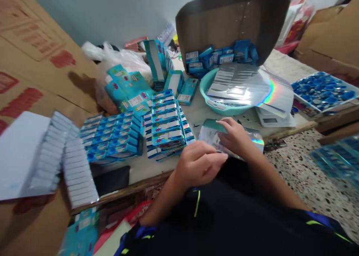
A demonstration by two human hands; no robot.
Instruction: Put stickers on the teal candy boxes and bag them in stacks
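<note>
At the table's front edge, my right hand (235, 137) rests over a shiny silvery sheet (206, 134), its bent fingers gripping it. A greenish patch shows at the sheet's far end and a rainbow glint at its right end. Closer to my body, my left hand (200, 163) hovers just left of the sheet with its fingers curled in and pressed together. Whatever it holds, if anything, is too small or hidden. Beyond my hands, a fan of silvery sheets (238, 84) lies across a turquoise basin (221, 107).
Stacked blue small boxes (165, 127) and more rows (114, 136) stand left. Behind, an open carton (224, 24) holds blue packets. To the right are a white scale (273, 119) and a tray (318, 108) of blue round pieces. White strips (80, 173) overhang the left edge.
</note>
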